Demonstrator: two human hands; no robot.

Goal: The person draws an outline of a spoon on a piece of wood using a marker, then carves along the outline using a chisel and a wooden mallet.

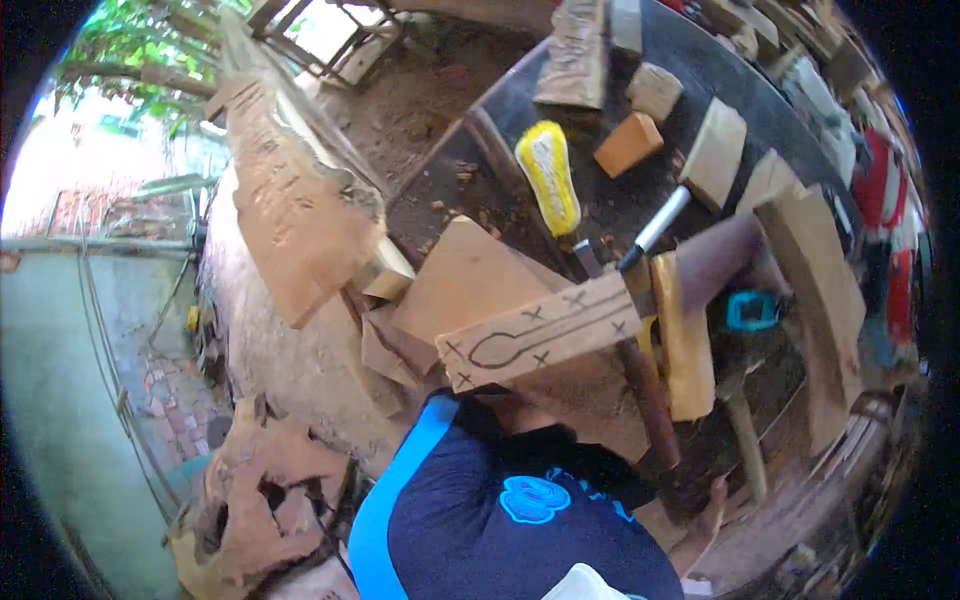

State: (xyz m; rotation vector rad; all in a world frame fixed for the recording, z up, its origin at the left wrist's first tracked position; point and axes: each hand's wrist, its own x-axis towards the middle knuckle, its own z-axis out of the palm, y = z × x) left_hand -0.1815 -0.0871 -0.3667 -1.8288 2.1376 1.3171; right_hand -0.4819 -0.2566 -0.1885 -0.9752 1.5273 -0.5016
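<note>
A light wooden board (540,330) with a drawn long-necked outline and X marks lies across the middle, above my dark sleeve (420,480) with its blue stripe. My left hand is hidden, apparently behind that board, so its grip does not show. Beneath it is a flat brown panel (470,270). Just right stand a yellow-handled tool (685,370), a wooden-handled tool (650,410) and a black-and-white marker (660,225). At lower right, what looks like my right hand (700,525) shows only partly, near a pale stick (745,450); its grip is unclear.
A dark bench (410,210) holds a yellow brush (548,175), several wood blocks (625,142) and a cyan object (750,311). A large carved slab (290,220) leans at upper left, a hollow wood piece (230,500) below. Offcuts and red items (880,180) crowd the right.
</note>
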